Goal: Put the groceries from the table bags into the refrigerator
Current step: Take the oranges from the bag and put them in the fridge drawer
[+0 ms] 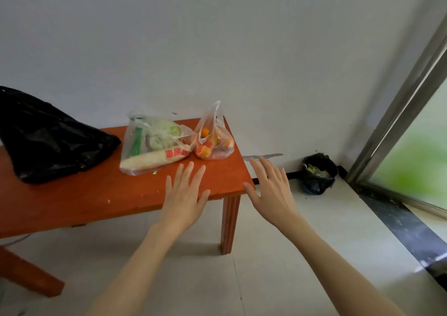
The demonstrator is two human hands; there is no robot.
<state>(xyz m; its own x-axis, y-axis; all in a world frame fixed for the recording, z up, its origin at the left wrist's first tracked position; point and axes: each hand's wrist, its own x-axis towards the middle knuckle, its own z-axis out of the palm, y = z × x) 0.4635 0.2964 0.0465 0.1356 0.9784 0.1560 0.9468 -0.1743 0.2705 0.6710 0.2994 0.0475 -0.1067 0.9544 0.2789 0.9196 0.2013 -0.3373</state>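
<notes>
Both the left hand (pixel 185 195) and right hand (pixel 271 189) reach out flat-fingered, holding nothing, toward the two clear grocery bags (pixel 154 143) at the table's (pixel 96 194) far right, likely to grasp them.

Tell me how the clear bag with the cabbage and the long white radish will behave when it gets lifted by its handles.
The clear vegetable bag looks like thin film, so it will probably sag and stretch rather than hold shape. The cabbage and radish fill it, so expect it to be fairly heavy. The radish lies lengthwise along the bottom and may swing one end down, tilting the load.
</notes>
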